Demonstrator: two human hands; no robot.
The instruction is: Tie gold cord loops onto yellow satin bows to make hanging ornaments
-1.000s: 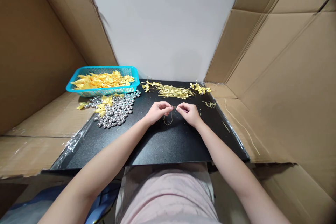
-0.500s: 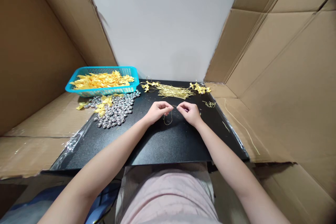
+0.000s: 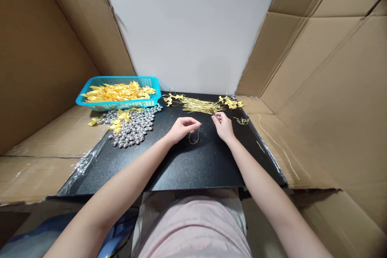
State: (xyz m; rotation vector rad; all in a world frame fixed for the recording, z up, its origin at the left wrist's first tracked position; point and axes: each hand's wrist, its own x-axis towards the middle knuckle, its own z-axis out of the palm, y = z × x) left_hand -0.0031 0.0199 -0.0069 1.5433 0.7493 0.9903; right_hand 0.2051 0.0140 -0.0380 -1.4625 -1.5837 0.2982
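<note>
My left hand (image 3: 183, 130) is closed in a pinch over the middle of the black table. From its fingertips hangs a thin gold cord (image 3: 194, 142), curved into a loop. To its right, my right hand (image 3: 224, 128) is closed around a slim dark tool (image 3: 214, 114), pointed up and left; its exact kind is too small to make out. Just beyond that tool's tip lies a bundle of cut gold cords (image 3: 199, 105). The two hands are apart, and the ends of the cord are hidden by the left fingers.
At the back left stands a blue basket (image 3: 90, 105) full of yellow ribbon bows (image 3: 121, 91). Many shiny silver balls (image 3: 133, 133) spread before it. Bows with cord loops (image 3: 231, 102) lie at the back right, near cord scraps (image 3: 242, 121). Cardboard walls (image 3: 341, 88) flank the table (image 3: 193, 169).
My right hand has moved slightly up and right, away from the left fingertips, and the dark tool now shows in it. My left hand keeps its pinch on the cord.
</note>
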